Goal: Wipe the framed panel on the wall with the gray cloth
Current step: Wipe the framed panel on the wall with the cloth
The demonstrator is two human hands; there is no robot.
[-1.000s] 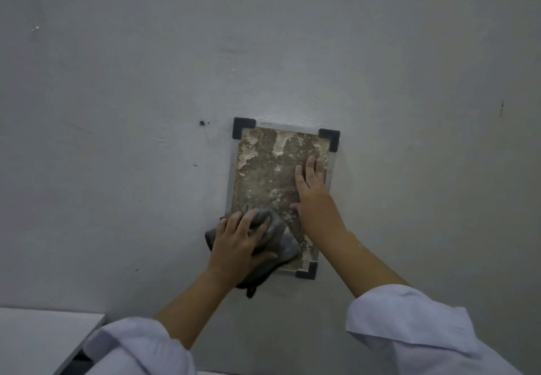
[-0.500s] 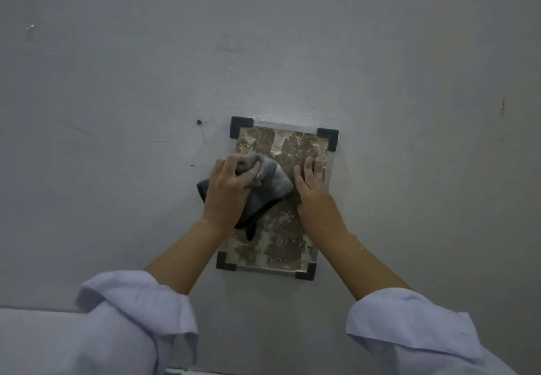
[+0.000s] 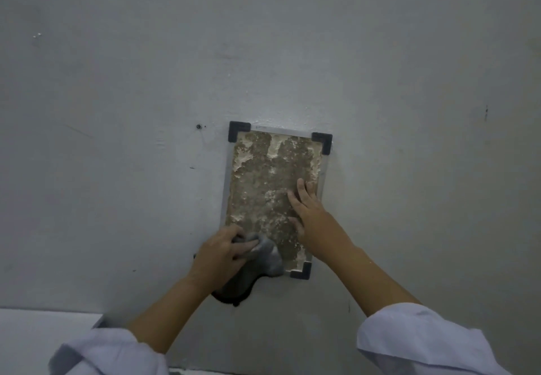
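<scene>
Gray cloth point(image 3: 257, 269) is pressing against the framed panel point(image 3: 272, 187) at its seven o'clock corner.
Left hand point(image 3: 221, 253) is gripping it bunched; right hand point(image 3: 308, 210) is lying seemingly flat, fingers spread, at the panel's four o'clock.

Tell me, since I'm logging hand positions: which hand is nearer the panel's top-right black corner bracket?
Right. The right hand lies flat directly below the bracket; the left hand works by the opposite, bottom-left corner.

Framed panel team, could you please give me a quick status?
Left hand shut on gray cloth, low on framed panel. Right hand flat, bracing. Nothing obstructing.
</scene>
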